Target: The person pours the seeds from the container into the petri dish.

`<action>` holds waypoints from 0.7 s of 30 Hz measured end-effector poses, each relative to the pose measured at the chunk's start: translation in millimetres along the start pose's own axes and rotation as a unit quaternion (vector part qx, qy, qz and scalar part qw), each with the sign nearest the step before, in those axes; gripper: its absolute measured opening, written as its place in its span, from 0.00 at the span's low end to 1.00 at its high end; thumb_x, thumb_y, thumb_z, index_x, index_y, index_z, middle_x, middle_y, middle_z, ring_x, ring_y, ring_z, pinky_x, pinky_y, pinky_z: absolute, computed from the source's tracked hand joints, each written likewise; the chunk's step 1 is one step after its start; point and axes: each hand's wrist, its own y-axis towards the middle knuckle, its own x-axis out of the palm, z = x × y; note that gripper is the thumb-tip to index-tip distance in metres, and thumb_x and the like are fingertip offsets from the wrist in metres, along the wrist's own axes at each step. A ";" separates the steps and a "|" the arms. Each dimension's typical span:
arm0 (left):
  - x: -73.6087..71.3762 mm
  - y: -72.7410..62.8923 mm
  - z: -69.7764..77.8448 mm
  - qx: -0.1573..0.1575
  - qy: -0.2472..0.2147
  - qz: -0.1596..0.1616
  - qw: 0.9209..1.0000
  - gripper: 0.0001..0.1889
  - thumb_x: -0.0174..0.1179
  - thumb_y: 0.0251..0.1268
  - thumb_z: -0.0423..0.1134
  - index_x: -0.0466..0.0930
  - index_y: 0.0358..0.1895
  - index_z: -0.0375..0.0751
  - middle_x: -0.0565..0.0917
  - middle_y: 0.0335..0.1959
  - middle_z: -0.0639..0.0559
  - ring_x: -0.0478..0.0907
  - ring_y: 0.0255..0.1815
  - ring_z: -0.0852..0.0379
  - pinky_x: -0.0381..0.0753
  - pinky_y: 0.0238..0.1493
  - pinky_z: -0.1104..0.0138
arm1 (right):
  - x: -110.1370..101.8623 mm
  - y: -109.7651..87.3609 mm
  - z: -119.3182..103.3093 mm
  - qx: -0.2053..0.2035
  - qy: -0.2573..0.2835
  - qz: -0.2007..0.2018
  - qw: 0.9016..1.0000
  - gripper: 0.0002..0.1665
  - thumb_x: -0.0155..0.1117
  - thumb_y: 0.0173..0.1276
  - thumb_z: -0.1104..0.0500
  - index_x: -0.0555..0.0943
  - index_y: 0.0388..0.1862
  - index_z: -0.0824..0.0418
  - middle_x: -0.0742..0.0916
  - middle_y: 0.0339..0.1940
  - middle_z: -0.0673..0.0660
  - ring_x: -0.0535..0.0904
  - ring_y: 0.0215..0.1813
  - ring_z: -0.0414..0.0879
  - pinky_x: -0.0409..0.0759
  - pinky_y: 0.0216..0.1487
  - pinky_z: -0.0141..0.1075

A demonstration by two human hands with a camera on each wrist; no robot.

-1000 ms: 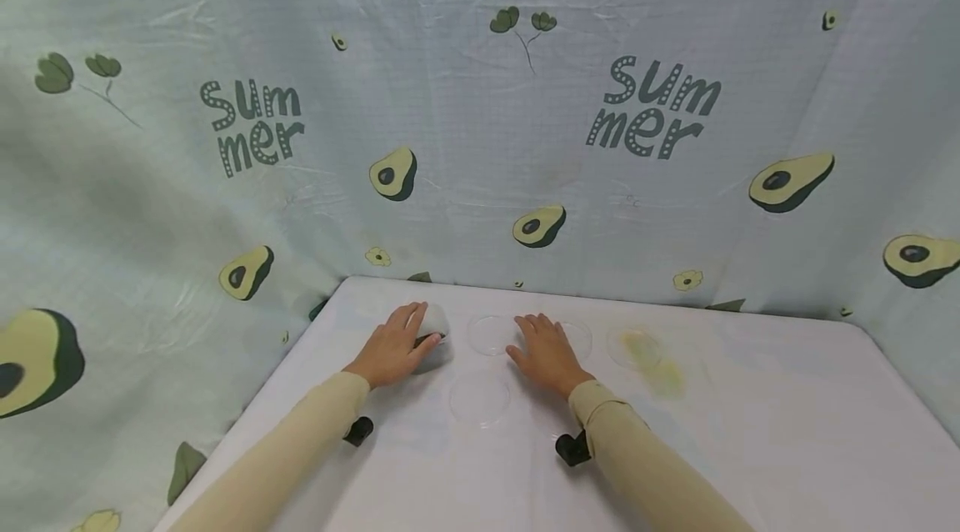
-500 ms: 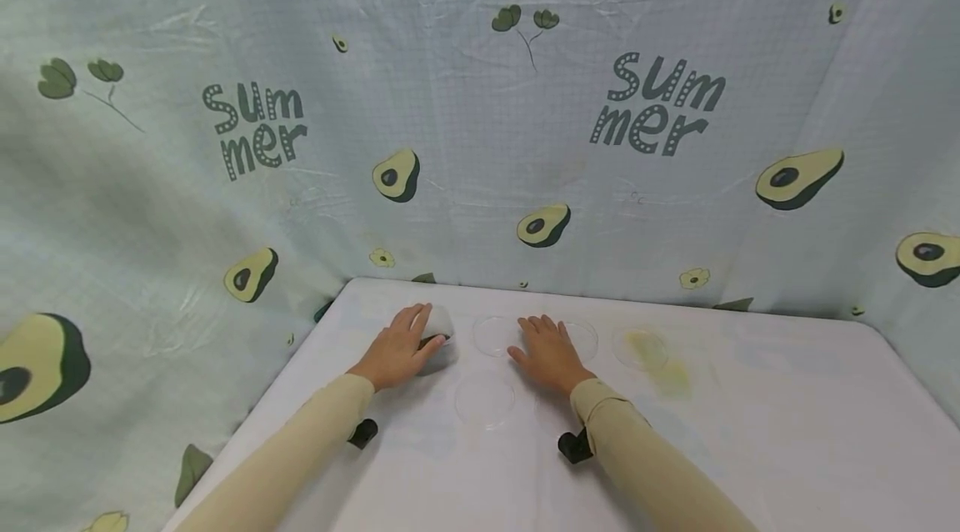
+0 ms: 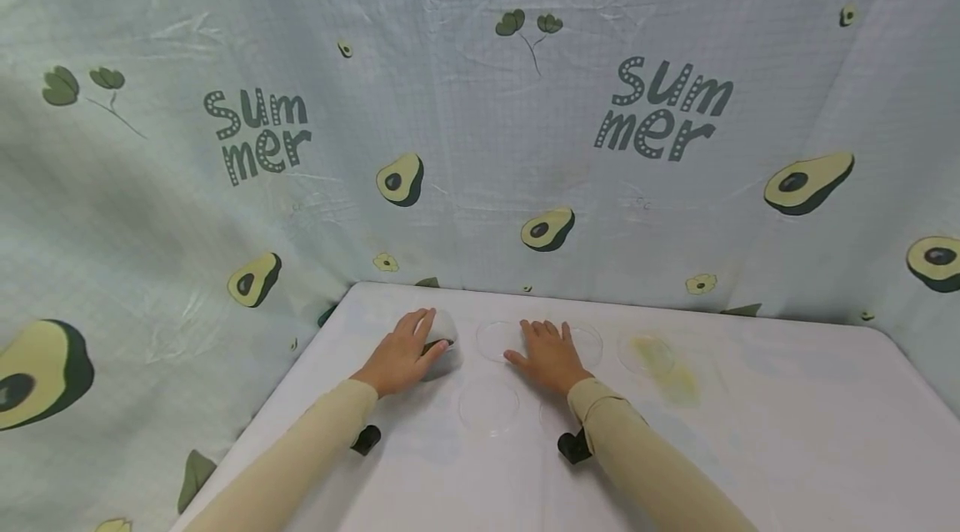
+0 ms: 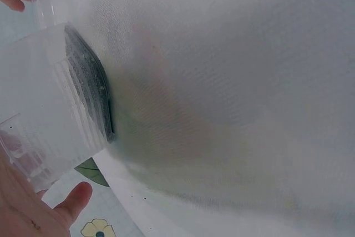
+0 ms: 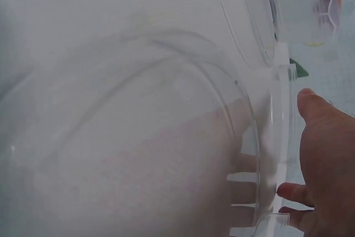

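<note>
In the head view my left hand (image 3: 402,357) lies beside and partly over a clear plastic container (image 3: 444,330) with a dark layer near its base. The left wrist view shows the container (image 4: 50,87) upright, ribbed low down, with dark matter (image 4: 89,87) inside; one digit stands straight beside it. My right hand (image 3: 551,358) rests over a clear round container (image 3: 588,344), its fingers spread. In the right wrist view a curved clear wall (image 5: 252,115) fills the foreground, the thumb stands free and fingertips show through the plastic.
Several other clear round containers are on the white table (image 3: 787,424), including one between the hands (image 3: 491,342), one in front (image 3: 487,405) and one over a yellowish patch at right (image 3: 645,355). A printed curtain (image 3: 480,115) hangs behind the table and at its left.
The head view has shifted slightly, so everything sits a little further right and lower. Both hands stay in almost the same places beside the containers.
</note>
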 end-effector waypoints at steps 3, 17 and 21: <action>-0.4 -0.1 -0.3 0.001 -0.001 -0.001 1.000 0.38 0.43 0.74 0.59 0.51 0.76 0.36 0.60 0.74 0.39 0.56 0.75 0.43 0.63 0.72 0.49 | -2.1 1.5 -1.5 0.003 0.003 -0.002 1.000 0.43 0.55 0.68 0.35 0.68 0.69 0.64 0.78 0.65 0.64 0.70 0.69 0.60 0.54 0.72 0.65; -0.3 -0.8 -1.4 0.003 -0.002 -0.001 1.000 0.37 0.42 0.74 0.58 0.51 0.76 0.36 0.59 0.74 0.39 0.56 0.76 0.44 0.65 0.70 0.48 | 2.9 14.8 -4.7 0.037 -0.013 -0.026 0.999 0.49 0.58 0.62 0.29 0.68 0.70 0.61 0.77 0.65 0.64 0.71 0.67 0.62 0.59 0.64 0.73; 1.3 -0.3 -3.0 0.002 0.002 -0.002 1.000 0.38 0.41 0.74 0.60 0.50 0.76 0.37 0.59 0.74 0.39 0.55 0.76 0.44 0.64 0.70 0.48 | 2.2 15.2 -6.7 0.046 0.010 -0.033 0.998 0.51 0.63 0.59 0.30 0.66 0.72 0.59 0.76 0.65 0.64 0.70 0.67 0.62 0.62 0.62 0.72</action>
